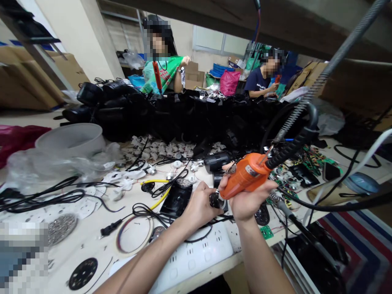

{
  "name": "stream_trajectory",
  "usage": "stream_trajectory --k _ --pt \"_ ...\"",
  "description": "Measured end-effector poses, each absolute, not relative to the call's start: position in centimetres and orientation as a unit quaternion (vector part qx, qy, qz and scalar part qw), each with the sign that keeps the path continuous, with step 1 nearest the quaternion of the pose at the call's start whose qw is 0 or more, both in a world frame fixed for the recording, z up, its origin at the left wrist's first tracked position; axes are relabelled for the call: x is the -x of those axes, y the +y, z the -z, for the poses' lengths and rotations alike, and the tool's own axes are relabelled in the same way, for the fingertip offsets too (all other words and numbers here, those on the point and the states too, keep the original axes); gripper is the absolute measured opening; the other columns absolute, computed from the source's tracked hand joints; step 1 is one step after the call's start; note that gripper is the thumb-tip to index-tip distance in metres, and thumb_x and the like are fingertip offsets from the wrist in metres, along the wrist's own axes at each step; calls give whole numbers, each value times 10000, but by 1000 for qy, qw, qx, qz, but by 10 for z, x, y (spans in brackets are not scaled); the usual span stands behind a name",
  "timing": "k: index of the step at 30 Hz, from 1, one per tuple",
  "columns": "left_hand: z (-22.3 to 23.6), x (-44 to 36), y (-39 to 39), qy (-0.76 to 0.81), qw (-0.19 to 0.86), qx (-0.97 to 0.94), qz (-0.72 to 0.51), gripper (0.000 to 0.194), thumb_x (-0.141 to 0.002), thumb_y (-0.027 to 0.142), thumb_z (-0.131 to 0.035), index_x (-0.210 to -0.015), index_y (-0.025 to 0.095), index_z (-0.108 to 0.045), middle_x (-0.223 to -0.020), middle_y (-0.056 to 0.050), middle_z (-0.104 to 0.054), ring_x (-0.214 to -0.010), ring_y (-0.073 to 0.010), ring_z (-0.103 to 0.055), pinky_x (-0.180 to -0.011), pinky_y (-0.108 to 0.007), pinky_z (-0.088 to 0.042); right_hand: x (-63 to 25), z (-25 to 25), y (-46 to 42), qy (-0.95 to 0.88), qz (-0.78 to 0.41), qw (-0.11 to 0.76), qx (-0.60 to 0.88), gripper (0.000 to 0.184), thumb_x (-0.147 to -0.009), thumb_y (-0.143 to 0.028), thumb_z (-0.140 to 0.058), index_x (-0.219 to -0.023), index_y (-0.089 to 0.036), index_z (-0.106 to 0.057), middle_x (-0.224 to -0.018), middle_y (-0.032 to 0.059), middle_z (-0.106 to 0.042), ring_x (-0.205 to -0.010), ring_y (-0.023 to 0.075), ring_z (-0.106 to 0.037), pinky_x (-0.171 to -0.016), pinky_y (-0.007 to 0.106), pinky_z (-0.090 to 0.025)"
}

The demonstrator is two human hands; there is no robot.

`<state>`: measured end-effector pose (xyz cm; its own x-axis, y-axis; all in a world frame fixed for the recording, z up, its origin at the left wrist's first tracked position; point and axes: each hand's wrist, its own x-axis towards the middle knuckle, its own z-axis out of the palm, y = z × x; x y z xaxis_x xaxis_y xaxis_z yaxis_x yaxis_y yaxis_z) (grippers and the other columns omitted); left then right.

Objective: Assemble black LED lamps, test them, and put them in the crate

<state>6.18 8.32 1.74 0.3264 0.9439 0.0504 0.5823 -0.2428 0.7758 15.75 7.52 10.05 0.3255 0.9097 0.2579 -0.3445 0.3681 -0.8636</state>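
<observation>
An orange electric screwdriver hangs from a coiled metal spring, and my right hand is wrapped around its body. Its tip points down and left, toward a small black part that my left hand pinches. The driver's tip is hidden, so I cannot tell whether it touches a screw. Just left of my left hand lies a black plastic housing with a cable. Beneath my forearms sits a white power strip.
A roll of tape, a metal dish of screws and a black disc lie on the left. Black housings are heaped behind small white parts. Circuit boards cover the right. Two people work opposite.
</observation>
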Motion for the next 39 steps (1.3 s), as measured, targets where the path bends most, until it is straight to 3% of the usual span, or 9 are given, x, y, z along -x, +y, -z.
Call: stream_trajectory --k 4,8,15,28,39 --pt "-15 -62 83 519 343 -731 -282 460 -542 235 -804 -990 218 -699 -826 5 -434 -748 -162 -508 -689 -286 -459 -158 -96 74 -429 -428 715 349 749 -607 -919 -388 -690 -211 -619 -530 7 -597 -387 173 -546 -411 338 -498" --pt "-13 -62 84 519 344 -729 -286 419 -543 222 -793 -950 211 -694 -840 3 -442 -767 -164 -516 -701 -286 -462 -157 -93 73 -440 -416 717 346 751 -650 -906 -358 -695 -203 -619 -495 7 -584 -438 205 -591 -487 368 -521" --pt "-14 -62 82 519 340 -728 -290 403 -561 216 -773 -951 200 -672 -835 5 -443 -757 -159 -509 -680 -276 -444 -160 -85 74 -434 -422 730 317 771 -590 -908 -473 -877 -212 -639 -732 38 -700 -435 181 -586 -465 342 -509" --pt "-15 -64 84 522 335 -734 -277 441 -558 246 -774 -989 200 -693 -808 9 -408 -744 -167 -497 -688 -288 -443 -159 -92 75 -424 -415 738 323 761 -608 -899 -458 -783 -178 -628 -637 29 -658 -389 160 -556 -422 322 -500" --pt "-16 -62 83 525 334 -737 -262 451 -560 298 -806 -986 185 -713 -839 -14 -471 -801 -193 -538 -741 -304 -475 -166 -92 75 -439 -391 731 347 779 -711 -885 -292 -851 -185 -605 -578 4 -575 -413 148 -538 -398 285 -471"
